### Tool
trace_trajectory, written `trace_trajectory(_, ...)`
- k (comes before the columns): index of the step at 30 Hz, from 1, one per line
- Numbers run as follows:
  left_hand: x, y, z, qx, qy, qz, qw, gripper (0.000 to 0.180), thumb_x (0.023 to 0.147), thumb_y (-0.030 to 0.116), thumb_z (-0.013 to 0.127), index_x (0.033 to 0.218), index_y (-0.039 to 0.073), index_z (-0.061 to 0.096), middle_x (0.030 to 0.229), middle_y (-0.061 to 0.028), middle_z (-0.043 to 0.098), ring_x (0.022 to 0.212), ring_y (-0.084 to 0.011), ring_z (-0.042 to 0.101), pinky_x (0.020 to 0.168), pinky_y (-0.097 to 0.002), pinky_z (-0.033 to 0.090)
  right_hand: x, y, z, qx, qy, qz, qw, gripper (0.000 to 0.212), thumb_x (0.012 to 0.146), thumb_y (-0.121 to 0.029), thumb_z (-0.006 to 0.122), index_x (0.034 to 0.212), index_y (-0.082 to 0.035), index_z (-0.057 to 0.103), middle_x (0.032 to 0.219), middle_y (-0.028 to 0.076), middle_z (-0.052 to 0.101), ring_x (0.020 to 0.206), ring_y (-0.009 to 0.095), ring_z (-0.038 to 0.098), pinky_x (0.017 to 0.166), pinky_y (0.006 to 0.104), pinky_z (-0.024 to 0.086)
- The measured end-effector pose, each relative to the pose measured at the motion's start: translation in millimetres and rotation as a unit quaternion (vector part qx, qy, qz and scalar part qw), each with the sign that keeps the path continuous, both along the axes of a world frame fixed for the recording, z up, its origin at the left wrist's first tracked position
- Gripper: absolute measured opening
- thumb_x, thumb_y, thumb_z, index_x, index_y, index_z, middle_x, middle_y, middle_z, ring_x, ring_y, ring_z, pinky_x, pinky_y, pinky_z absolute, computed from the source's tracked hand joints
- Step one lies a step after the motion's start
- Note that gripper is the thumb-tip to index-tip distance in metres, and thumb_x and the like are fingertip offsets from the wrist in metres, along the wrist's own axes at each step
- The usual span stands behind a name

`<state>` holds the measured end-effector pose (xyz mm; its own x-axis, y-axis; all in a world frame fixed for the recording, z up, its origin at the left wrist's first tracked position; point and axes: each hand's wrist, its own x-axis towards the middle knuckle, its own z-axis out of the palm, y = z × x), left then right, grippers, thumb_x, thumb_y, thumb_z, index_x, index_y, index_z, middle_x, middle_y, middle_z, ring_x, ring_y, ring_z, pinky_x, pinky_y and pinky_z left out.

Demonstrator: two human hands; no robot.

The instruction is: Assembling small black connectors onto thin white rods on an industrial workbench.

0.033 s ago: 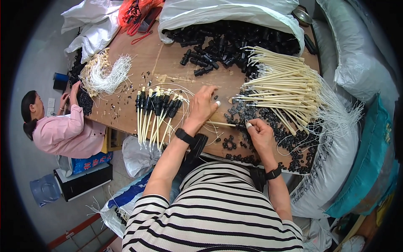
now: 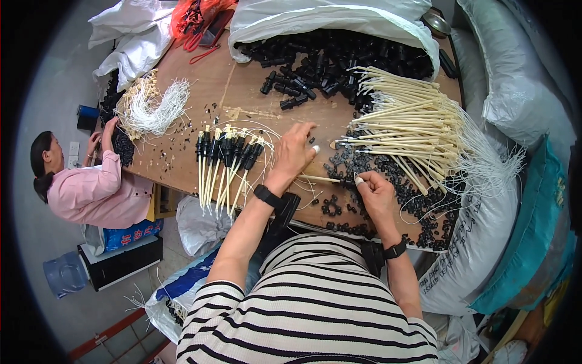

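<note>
My left hand (image 2: 293,153) is held over the middle of the table, its fingers stretched and apart, with nothing visible in them. White tips show on a finger of each hand. My right hand (image 2: 374,193) is closed in a pinch at the black end of a thin beige rod (image 2: 321,179). The rod lies level, its other end near my left wrist. Left of my left hand lies a row of black sleeve-like fittings (image 2: 227,148) with beige rods and white cords. Small black plastic pieces (image 2: 418,212) are strewn around my right hand.
A large bundle of beige rods with white cords (image 2: 406,121) lies at the right. Behind it, black fittings (image 2: 333,60) spill from a white sack (image 2: 339,18). White cords (image 2: 154,112) are heaped at the left, near a person in pink (image 2: 91,185). Full sacks (image 2: 521,79) line the right edge.
</note>
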<state>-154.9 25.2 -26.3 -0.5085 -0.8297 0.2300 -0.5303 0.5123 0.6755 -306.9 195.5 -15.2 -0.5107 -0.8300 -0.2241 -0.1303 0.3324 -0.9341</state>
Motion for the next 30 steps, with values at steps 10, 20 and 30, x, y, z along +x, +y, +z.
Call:
trace_trajectory(10,-13,36,17,0.411,0.141,-0.072,0.898,0.022,0.072,-0.007,0.064,0.093,0.002,0.064,0.079,-0.0044,0.060,0.074,-0.0124,0.062,0.065,-0.0275,0.050,1,-3,-4,0.005,-0.030,-0.033,0.999,0.011,0.085,-0.009,0.064,0.088,0.001,0.067,0.057,-0.006,0.051,0.053,0.000,0.040,0.048,0.0210,0.032)
trace_trajectory(20,-27,74,29,0.132,0.200,-0.107,0.965,0.026,0.071,-0.007,0.064,0.095,0.002,0.063,0.080,-0.0085,0.061,0.073,-0.0194,0.064,0.064,-0.0277,0.049,8,-6,7,-0.081,-0.272,-0.029,0.959,0.011,0.089,-0.003,0.061,0.099,0.000,0.065,0.066,-0.011,0.050,0.057,-0.003,0.038,0.051,0.0152,0.028)
trace_trajectory(30,-16,68,16,0.230,0.113,-0.058,0.965,0.013,0.068,0.004,0.069,0.081,0.002,0.070,0.072,-0.0070,0.065,0.061,-0.0141,0.062,0.057,-0.0259,0.048,12,-1,5,-0.077,0.013,0.015,0.997,0.008,0.087,-0.006,0.065,0.091,0.000,0.067,0.059,-0.003,0.058,0.055,0.000,0.048,0.049,0.0195,0.037)
